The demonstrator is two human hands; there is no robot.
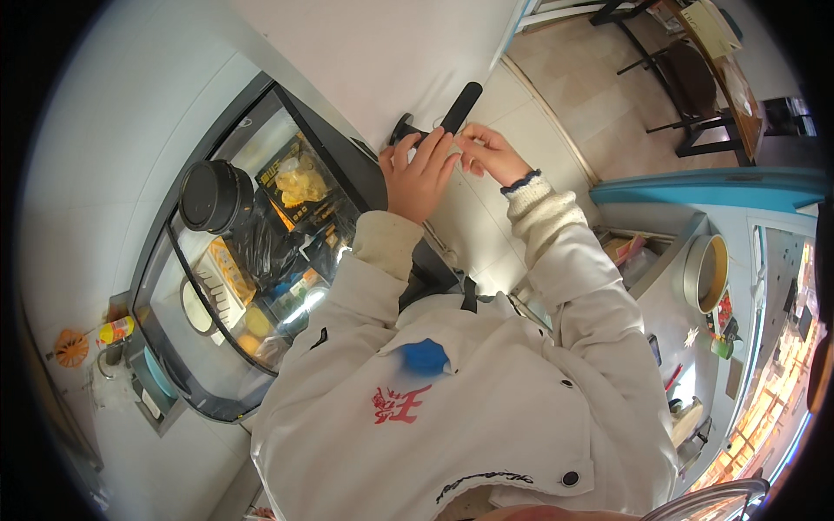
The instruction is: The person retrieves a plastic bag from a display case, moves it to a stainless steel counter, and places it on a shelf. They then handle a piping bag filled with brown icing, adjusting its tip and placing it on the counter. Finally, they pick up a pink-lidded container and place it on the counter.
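A black bar with a round end plate stands out by a white panel, near the top middle. My left hand reaches over its lower part with fingers spread, hiding where the bar meets the plate; whether it grips the bar is not visible. Just right of it, my right hand has its fingers curled, thumb and index close together by the left fingertips. A faint thin loop shows near those fingers. Too little shows to tell whether the right hand pinches anything.
On my left is a glass-topped cabinet with a black round tub, a black printed box and a yellow box. To my right, a counter bears a round pan. A chair stands beyond the tiled floor.
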